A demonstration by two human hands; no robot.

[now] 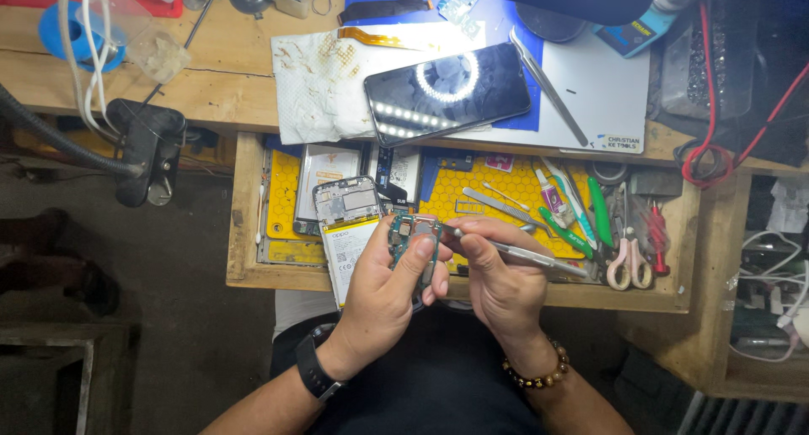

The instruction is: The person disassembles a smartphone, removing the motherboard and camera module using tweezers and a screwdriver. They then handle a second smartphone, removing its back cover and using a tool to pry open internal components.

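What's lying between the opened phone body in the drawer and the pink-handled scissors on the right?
In the head view, the hands with the circuit board and tweezers sit between the phone body and scissors, over a yellow mat.

Glossy glass phone screen (447, 92); shiny metal tweezers (514, 250); rough wooden drawer (244, 224).

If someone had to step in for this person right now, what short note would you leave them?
Left hand: holds a small circuit board upright over the open drawer.
Right hand: grips metal tweezers, tips at the board's top edge.
Opened phone body, back off and battery showing, lies in the drawer beside the left hand.
Detached screen rests face up on the bench, partly on a stained tissue.
Done: phone opened, board out. Left: the tweezer work on the board; nothing is reassembled yet.
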